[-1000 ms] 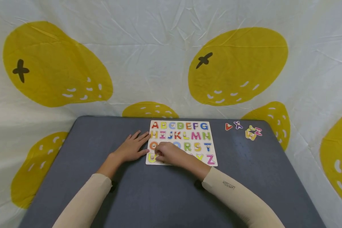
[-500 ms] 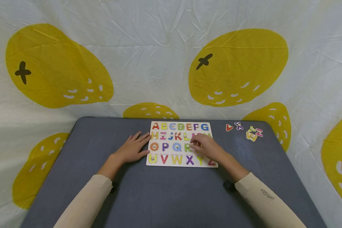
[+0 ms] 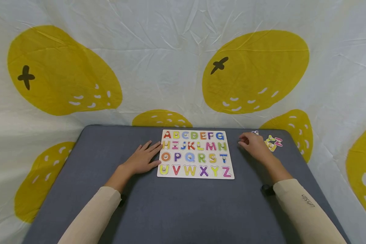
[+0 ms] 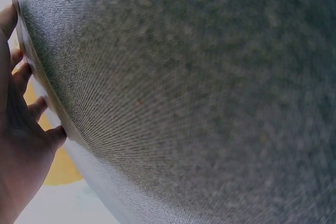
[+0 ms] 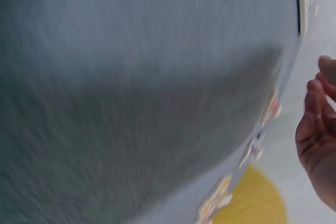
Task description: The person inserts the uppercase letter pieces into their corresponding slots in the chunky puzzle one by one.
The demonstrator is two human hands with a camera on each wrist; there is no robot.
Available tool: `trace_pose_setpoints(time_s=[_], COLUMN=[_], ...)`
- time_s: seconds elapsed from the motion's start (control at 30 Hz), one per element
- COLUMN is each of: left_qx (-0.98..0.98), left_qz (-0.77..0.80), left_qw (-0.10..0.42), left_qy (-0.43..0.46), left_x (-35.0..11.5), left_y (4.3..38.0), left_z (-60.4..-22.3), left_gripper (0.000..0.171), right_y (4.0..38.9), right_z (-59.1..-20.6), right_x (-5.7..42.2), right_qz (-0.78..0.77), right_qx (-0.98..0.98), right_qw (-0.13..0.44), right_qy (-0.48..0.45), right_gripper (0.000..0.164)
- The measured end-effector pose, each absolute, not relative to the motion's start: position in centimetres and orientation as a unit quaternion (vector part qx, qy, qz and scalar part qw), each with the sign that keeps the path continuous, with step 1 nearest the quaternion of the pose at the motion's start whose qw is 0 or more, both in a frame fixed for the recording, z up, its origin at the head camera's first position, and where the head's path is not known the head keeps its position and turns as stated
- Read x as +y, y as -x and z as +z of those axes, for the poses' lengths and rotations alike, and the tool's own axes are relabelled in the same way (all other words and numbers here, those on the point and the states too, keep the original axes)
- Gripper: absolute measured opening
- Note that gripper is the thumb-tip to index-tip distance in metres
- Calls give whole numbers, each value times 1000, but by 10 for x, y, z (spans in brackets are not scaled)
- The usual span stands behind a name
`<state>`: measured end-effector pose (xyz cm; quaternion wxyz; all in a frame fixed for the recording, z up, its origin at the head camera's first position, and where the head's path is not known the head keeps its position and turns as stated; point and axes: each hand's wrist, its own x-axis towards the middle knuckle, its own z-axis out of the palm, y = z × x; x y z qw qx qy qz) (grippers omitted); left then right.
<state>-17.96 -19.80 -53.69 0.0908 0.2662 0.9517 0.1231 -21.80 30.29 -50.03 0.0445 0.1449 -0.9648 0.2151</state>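
A letter puzzle board [image 3: 196,174] lies on the table, with knobbed letters in its upper rows. My left hand [image 3: 144,159] rests at the board's left edge, fingers spread; in the left wrist view the left hand's [image 4: 23,153] fingertips touch a pale edge. To the right of the board, my right hand [image 3: 253,145] hovers with loosely bent fingers and nothing visible between them. In the right wrist view, the right hand [image 5: 319,135] is apart from a small reddish piece [image 5: 271,107] on the table. The head view hides that piece behind the hand.
Beyond the right hand, a purple X piece [image 3: 255,132] is partly covered. A yellow W piece [image 3: 272,146], a yellow-green Y piece [image 3: 269,138] and a pink Z piece [image 3: 279,141] lie clustered at the far right. A lemon-patterned cloth [image 3: 170,67] hangs behind the table.
My right hand has moved from the board's lower left, across the board, to the loose letters on the right. The left hand has stayed in place.
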Motion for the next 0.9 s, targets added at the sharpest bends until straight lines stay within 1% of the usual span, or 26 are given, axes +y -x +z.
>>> trace_pose_setpoints(time_s=[0.13,0.27,0.4,0.63,0.9], left_qx=[951,951,954,953,955], left_qz=[127,122,117,118,115], left_qw=[93,92,95,93,90], left_qy=[-267,-267,-260,-263,-260], left_x=[-196,-196,-197,-195,-196], left_y=[179,179,179,178,178], left_z=[-535,-535,-535,-534,-534], left_gripper=[76,76,76,76,76], right_y=[229,238,248,255,259], right_z=[-503,-508,-513,-518,-520], right_x=[322,331,333,333,332], right_qz=[208,201,195,202,201], right_qx=[-970,-972,-975,-975,-975], right_qw=[56,67,62,58,56], right_qy=[-114,-99,-86,-69,-73], right_gripper=[28,27,25,14,13])
